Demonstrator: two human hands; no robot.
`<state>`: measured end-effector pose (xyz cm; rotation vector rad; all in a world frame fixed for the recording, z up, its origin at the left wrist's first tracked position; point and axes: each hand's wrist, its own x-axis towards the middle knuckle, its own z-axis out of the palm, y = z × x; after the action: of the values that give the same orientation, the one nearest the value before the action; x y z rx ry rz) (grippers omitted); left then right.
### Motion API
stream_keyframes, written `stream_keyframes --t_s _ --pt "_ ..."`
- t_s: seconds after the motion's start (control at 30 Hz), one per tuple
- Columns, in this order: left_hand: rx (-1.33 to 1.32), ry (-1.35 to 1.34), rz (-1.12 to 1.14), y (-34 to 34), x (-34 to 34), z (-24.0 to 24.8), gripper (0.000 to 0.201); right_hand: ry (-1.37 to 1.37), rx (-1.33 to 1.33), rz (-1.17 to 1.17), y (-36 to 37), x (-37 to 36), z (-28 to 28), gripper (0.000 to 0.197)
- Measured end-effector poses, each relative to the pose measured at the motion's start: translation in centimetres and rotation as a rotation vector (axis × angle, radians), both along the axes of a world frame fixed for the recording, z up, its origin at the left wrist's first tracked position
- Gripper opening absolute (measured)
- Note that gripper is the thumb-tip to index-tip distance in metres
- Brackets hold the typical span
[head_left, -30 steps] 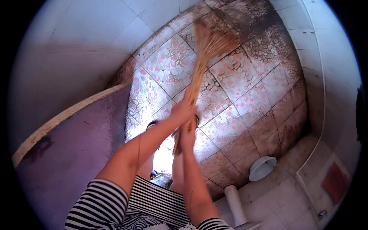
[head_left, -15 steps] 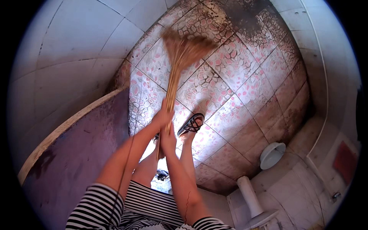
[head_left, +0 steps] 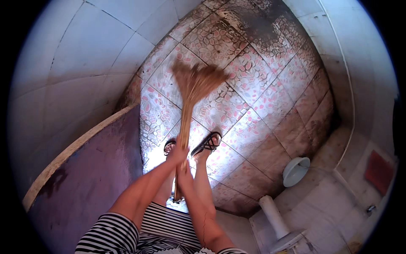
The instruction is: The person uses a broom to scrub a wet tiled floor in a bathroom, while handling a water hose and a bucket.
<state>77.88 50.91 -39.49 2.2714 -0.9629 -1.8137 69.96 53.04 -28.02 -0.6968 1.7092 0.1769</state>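
A straw broom (head_left: pixel 191 91) points away from me over the tiled floor, its bristles fanned out at the far end. My left hand (head_left: pixel 178 153) wraps round the handle just above my feet. Closer to my body, my right hand (head_left: pixel 183 174) is closed round the same handle, and the handle's end sticks out below it. The bristles are over the patterned tiles (head_left: pixel 220 106); whether they touch the floor I cannot tell.
A purple door or panel (head_left: pixel 93 169) stands along my left. At the right are a pale basin (head_left: pixel 296 171) near the wall and a white pedestal (head_left: pixel 274 216). Dark grime (head_left: pixel 266 25) covers the far floor. My sandalled right foot (head_left: pixel 207 144) is beside the handle.
The broom has come nearer to me, with both hands drawn back toward my body. Its bristles have shifted toward my feet and slightly left.
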Motion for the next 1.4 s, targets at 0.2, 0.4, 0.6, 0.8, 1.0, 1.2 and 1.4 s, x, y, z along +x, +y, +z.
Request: stream_keyframes --t_s 0.2,0.4,0.6,0.8,1.0,1.2,1.4 --pt "-0.143 0.079 0.008 -17.8 -2.8 1.4 0.082 0.003 -0.3 -0.202 -12.0 -2.3 -4.4 0.061" --pt "-0.004 0.074 -0.107 0.9 -4.8 11.0 0.087 0.038 -0.195 -0.166 4.5 -4.5 6.7 0.05" --pt "-0.052 -0.115 -0.351 10.3 -5.3 7.5 0.087 -0.107 -0.001 -0.49 13.1 -4.4 5.9 0.05" --pt "-0.026 0.046 -0.225 -12.2 -3.1 -0.9 0.083 -0.155 -0.174 -0.388 -9.5 -2.1 0.0 0.05" --pt "0.104 -0.013 -0.341 -0.8 -7.6 3.9 0.078 0.095 0.004 -0.193 2.8 -6.1 1.0 0.068" --pt "0.281 0.134 -0.124 0.6 -5.3 8.6 0.086 -0.065 0.124 -0.348 4.8 -4.8 4.3 0.067" --pt "-0.211 -0.116 -0.164 -20.3 -3.3 4.2 0.063 -0.203 -0.323 -0.456 -20.7 -7.9 -3.3 0.038"
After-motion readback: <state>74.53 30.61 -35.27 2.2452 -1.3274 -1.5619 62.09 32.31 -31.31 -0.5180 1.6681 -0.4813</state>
